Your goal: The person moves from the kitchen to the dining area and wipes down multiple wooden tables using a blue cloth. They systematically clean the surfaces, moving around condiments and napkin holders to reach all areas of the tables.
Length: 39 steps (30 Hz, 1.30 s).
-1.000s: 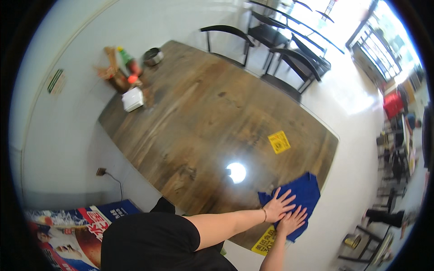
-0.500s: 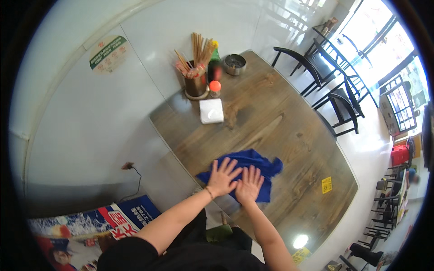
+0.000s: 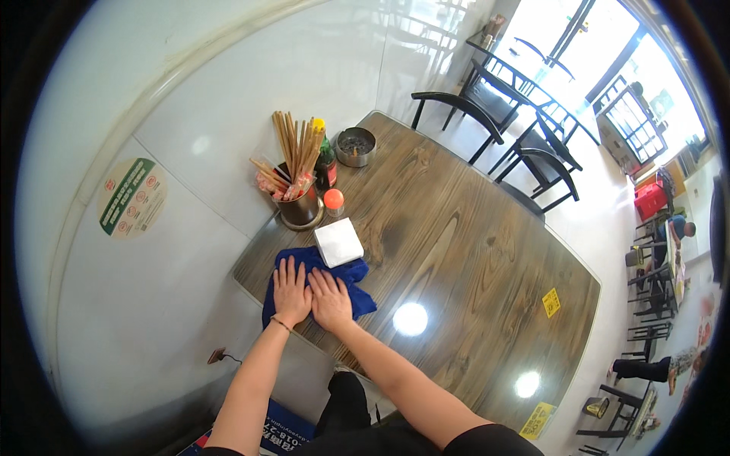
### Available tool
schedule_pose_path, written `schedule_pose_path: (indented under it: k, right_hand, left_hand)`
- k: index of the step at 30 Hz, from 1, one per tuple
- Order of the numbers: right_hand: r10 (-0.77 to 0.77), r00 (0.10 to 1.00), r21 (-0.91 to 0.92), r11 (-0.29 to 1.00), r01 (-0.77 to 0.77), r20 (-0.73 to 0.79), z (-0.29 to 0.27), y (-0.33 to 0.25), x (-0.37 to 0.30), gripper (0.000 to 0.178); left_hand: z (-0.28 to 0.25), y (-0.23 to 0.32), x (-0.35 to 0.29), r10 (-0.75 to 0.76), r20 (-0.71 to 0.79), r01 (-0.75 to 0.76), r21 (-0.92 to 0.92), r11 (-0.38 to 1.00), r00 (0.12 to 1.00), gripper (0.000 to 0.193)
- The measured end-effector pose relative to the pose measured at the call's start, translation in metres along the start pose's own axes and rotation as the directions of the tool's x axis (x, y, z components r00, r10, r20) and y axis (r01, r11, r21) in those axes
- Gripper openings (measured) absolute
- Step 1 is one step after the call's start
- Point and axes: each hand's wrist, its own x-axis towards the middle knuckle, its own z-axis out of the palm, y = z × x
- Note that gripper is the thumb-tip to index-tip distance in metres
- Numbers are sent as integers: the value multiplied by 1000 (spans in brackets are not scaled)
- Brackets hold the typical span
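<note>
A blue cloth (image 3: 358, 298) lies crumpled on the wooden table (image 3: 456, 289), near its left edge by the wall. My left hand (image 3: 291, 291) presses flat on it with fingers stretched out. Beside it, almost touching, my right hand (image 3: 330, 301) also lies flat on the cloth, fingers extended. The cloth's far edge meets a white stack of napkins (image 3: 339, 242). Beyond the napkins stand a small shaker with an orange lid (image 3: 334, 201) and a metal holder (image 3: 301, 209) full of chopsticks (image 3: 291, 144).
A dark bottle with a yellow cap (image 3: 325, 166) and a metal ashtray (image 3: 355, 147) stand at the far left corner. Black chairs (image 3: 460, 110) line the far side. The white wall (image 3: 190, 266) borders the table's left. Other people (image 3: 642, 369) are at the far right.
Both hands have slid the blue cloth left and away, from the table's near middle to beside the napkins. The view has turned somewhat. The napkin stack sits at a different tilt in the picture.
</note>
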Motion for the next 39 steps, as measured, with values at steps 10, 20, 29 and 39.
schedule_pose_path:
  k: [10,20,29,39]
  right_hand:
    - [107,993,-113,987,-112,-51,-49,106,25,45]
    - [69,998,-216,974,-69,-8,-79,161,59,51]
    - [231,972,-266,935,-235,-46,-62,72,-47,58]
    - [-119,976,-82,987,135,184,10,-32,52,57]
  left_hand:
    - [36,96,85,-36,-45,34,-51,998,998,59]
    - [54,147,103,-203,-158,194,-71,978,966,56]
    - [7,83,17,342,-28,-340,-193,920,939,55]
    - [-11,-68,26,-36,-128,37,2,999,991,49]
